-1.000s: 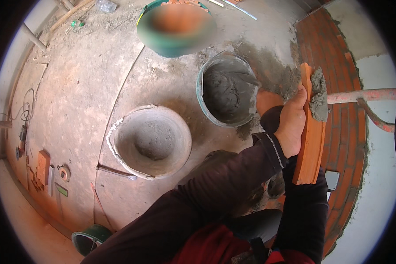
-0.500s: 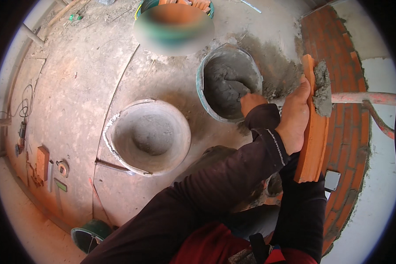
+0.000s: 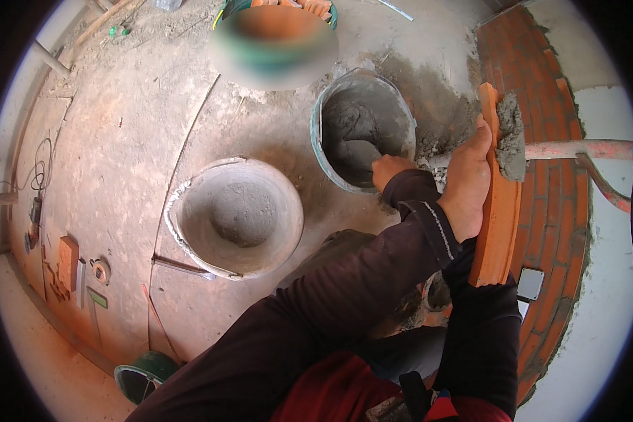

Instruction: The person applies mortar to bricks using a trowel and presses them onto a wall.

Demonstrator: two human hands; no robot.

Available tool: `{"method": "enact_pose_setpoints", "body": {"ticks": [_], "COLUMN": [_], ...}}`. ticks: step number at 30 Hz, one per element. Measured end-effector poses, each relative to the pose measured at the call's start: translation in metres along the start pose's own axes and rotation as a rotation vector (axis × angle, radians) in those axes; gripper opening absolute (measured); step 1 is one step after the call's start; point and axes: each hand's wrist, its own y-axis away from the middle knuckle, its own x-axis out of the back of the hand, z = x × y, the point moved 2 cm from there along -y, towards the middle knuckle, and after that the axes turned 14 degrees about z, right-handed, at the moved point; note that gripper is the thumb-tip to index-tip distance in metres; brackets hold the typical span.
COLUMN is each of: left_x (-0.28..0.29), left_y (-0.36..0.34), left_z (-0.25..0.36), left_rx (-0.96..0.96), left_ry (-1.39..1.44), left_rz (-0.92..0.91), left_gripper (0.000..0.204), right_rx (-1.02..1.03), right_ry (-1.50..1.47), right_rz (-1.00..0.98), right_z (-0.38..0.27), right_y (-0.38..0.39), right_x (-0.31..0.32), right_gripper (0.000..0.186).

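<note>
My arms cross, the left forearm passing over the right. My left hand is closed around a long orange brick, held upright in the picture beside the wall. A thick lump of grey mortar clings to the brick's far right side. My right hand reaches into the rim of a bucket and grips a trowel; its handle is hidden in the fist. The trowel blade lies against the wet grey mortar inside.
An orange brick wall runs along the right, with a reddish pipe across it. Left of my arms stands a pale bucket with dry grey residue. A green tub holding bricks is at the far side. Tools and a tape roll lie at left.
The trowel blade has shifted left and nearer in the bucket, and now shows a smoother face. My right hand has moved slightly left. The brick stays in my left hand.
</note>
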Motion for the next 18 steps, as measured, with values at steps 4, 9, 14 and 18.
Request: {"method": "enact_pose_setpoints", "body": {"ticks": [4, 9, 14, 18], "left_x": [0.001, -0.001, -0.002, -0.002], "left_y": [0.002, 0.0, 0.005, 0.004], "left_z": [0.0, 0.004, 0.008, 0.009], "left_rx": [0.007, -0.059, -0.075, -0.098], "left_ry": [-0.019, -0.007, 0.029, 0.08], "left_rz": [0.019, 0.02, 0.058, 0.041], "left_gripper": [0.046, 0.048, 0.048, 0.048], "right_rx": [-0.016, 0.172, 0.267, 0.032], "right_ry": [-0.097, -0.162, -0.399, -0.712], "right_rz": [0.044, -0.061, -0.181, -0.261], "right_z": [-0.003, 0.021, 0.061, 0.086], "right_y": [-0.004, -0.017, -0.014, 0.019], "right_x": [-0.012, -0.011, -0.011, -0.008], "right_gripper": [0.022, 0.021, 0.023, 0.021]}}
